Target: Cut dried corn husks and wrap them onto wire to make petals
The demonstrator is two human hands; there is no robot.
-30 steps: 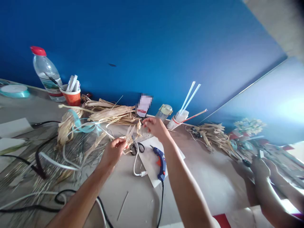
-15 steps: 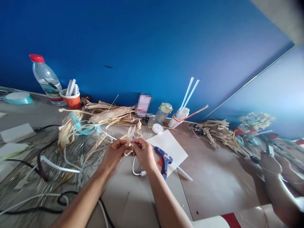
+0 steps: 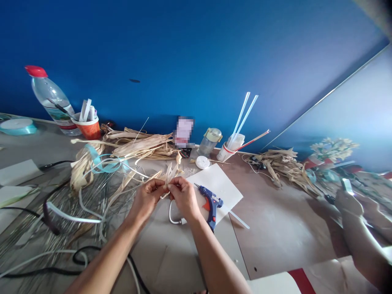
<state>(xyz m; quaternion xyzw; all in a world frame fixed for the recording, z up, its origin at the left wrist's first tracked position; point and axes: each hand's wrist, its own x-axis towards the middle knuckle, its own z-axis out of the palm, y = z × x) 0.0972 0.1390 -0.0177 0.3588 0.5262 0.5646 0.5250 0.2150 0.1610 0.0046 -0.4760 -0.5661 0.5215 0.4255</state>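
Between my fingertips stands a small bunch of pale dried husk pieces (image 3: 168, 173), its loose tips pointing up. My left hand (image 3: 150, 197) pinches its base from the left, and my right hand (image 3: 184, 197) pinches it from the right. Both thumbs nearly meet there; the exact join is hidden by the fingers. Just right of my right hand, a blue glue gun (image 3: 212, 205) with an orange trigger lies on a white sheet (image 3: 228, 188). Below the hands a white cable (image 3: 171, 216) curves on the table.
Dried husks (image 3: 143, 147) lie along the wall, near a teal ribbon (image 3: 105, 163). Thin wires (image 3: 67, 220) and black cables (image 3: 39, 269) spread at left. A red-capped bottle (image 3: 52, 98), an orange cup (image 3: 88, 128), a jar (image 3: 210, 139) and a cup of glue sticks (image 3: 226, 152) stand behind. Another person's hands (image 3: 349, 204) are at right.
My hands have drawn slightly closer together around the husk bunch, and the glue gun's tip now shows more. The view has shifted a little. The other person's hands have moved slightly.
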